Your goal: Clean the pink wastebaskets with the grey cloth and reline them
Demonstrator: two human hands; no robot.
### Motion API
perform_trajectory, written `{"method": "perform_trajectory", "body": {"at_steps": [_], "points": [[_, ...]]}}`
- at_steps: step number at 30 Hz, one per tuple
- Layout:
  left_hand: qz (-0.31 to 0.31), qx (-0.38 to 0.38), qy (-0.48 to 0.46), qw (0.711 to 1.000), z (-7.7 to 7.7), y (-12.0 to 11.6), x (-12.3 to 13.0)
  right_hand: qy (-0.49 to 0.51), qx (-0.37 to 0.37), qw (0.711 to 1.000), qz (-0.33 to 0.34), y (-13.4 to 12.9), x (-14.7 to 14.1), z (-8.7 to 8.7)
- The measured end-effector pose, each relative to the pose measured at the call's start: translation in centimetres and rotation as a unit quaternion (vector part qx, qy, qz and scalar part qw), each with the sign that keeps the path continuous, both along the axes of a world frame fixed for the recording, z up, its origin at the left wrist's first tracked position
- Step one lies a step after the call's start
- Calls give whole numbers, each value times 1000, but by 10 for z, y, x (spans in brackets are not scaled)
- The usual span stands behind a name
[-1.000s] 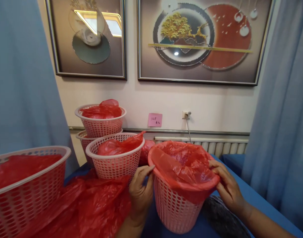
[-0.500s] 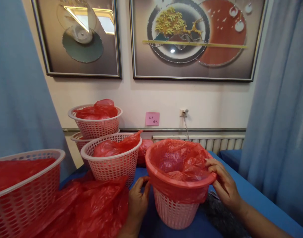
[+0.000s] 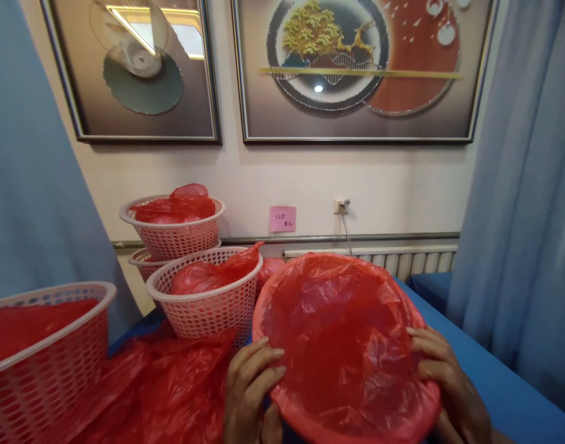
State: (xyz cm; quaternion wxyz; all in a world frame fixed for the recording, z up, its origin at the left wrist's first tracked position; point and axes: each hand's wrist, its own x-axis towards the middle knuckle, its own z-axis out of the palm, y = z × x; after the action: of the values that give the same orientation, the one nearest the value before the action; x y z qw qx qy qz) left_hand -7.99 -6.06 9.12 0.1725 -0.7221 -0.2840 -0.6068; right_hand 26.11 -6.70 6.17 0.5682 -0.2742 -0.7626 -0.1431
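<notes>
A basket lined with a red plastic bag (image 3: 337, 345) is tilted toward me, its opening facing the camera and the bag folded over its rim. My left hand (image 3: 254, 385) grips the rim at the lower left, fingers over the edge. On the right side of the rim, my right hand (image 3: 443, 376) holds on with its fingers over the bag's edge. Loose red plastic bags (image 3: 171, 382) lie just left of my left hand. Behind them stands a white perforated basket (image 3: 208, 311) with red plastic inside.
A large basket (image 3: 46, 370) with red plastic is at the far left. Stacked baskets (image 3: 175, 237) stand at the back left on the blue surface (image 3: 508, 388). Behind are a radiator (image 3: 416, 264) and a wall socket (image 3: 341, 206). A blue curtain (image 3: 522, 216) hangs at right.
The lined basket has come closer and tipped so its opening faces me. My left hand has moved from beside it onto the rim; my right hand has moved lower with it.
</notes>
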Motion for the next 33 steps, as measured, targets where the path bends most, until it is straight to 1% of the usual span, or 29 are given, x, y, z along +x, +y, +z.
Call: {"method": "perform_trajectory", "body": {"at_steps": [3,6,8,11,13,14,15,16,17,18,20,22,23,24,25,27,30,32,33], "points": [[-18,26,44,999,5,-3,2,-16,-23,1000,3,-3,9,-6],[-23,7,35,999,9,0,6,7,-45,999,2,-3,13,0],[-38,-3,28,999,9,4,9,-11,-41,999,-13,-4,13,13],[-62,-11,9,998,4,15,12,-94,-14,995,-18,-9,9,46],[-61,-23,-14,998,-2,23,11,-149,-25,988,-8,-11,4,68],[-55,-24,-25,998,-4,26,11,-169,-39,985,-5,-11,1,76],[-48,-21,-32,998,-5,29,10,-182,-54,982,-4,-11,-2,80],[-41,-14,-37,998,-5,30,11,-190,-68,979,-6,-9,-4,81],[-34,-5,-38,999,-3,31,11,-189,-76,979,-14,-5,-6,77],[-28,3,-35,999,0,31,13,-178,-78,981,-25,-1,-8,69],[-18,10,-13,1000,9,30,18,-126,-82,987,-51,9,-7,48],[-16,11,26,999,19,28,25,-64,-92,991,-69,19,0,27],[-18,13,44,999,24,28,28,-47,-104,991,-71,22,5,21],[-20,17,56,998,27,29,31,-41,-116,990,-69,25,10,18],[-22,20,61,998,30,31,34,-40,-126,989,-66,25,15,20],[-21,24,55,998,33,35,37,-31,-126,989,-72,22,23,34],[-17,17,44,999,33,42,39,-14,-67,993,-92,15,22,71],[-18,12,38,999,32,45,39,-62,-31,994,-86,15,13,94],[-19,10,35,999,32,46,39,-105,-33,991,-74,19,8,104]]}}
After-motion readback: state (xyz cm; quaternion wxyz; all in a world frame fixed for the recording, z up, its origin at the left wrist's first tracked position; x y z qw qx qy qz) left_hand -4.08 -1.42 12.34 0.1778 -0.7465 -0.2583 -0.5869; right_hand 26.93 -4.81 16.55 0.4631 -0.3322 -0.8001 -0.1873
